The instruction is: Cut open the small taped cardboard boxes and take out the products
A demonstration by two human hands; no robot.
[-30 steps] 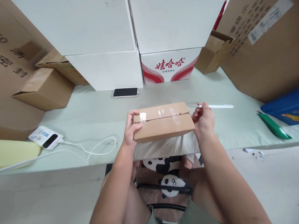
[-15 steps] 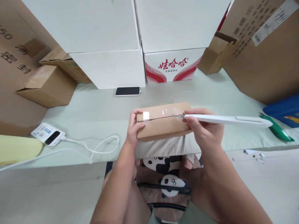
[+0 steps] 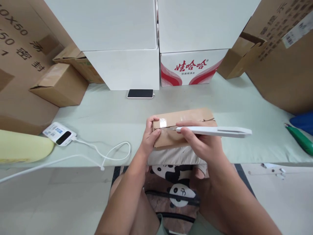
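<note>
A small brown cardboard box (image 3: 168, 139) lies on the pale green table cover, with clear tape across its top seam. My left hand (image 3: 150, 136) grips the box's left end, thumb on top and fingers round the far side. In my right hand (image 3: 204, 143) is a white-handled knife (image 3: 217, 131), its handle pointing right. The thin blade is at the taped seam, close to my left thumb; how deep the tip sits cannot be made out.
Behind the box lies a phone (image 3: 140, 94) before stacked white cartons (image 3: 122, 70). At left are a white device (image 3: 60, 133) with a cable (image 3: 97, 156) and a yellow object (image 3: 24, 145). Brown cartons (image 3: 66, 85) flank the table. A green object (image 3: 300, 138) lies far right.
My right hand has drawn the knife leftward along the seam, from near the box's right end toward my left thumb. My left hand still holds the box. The view has shifted slightly.
</note>
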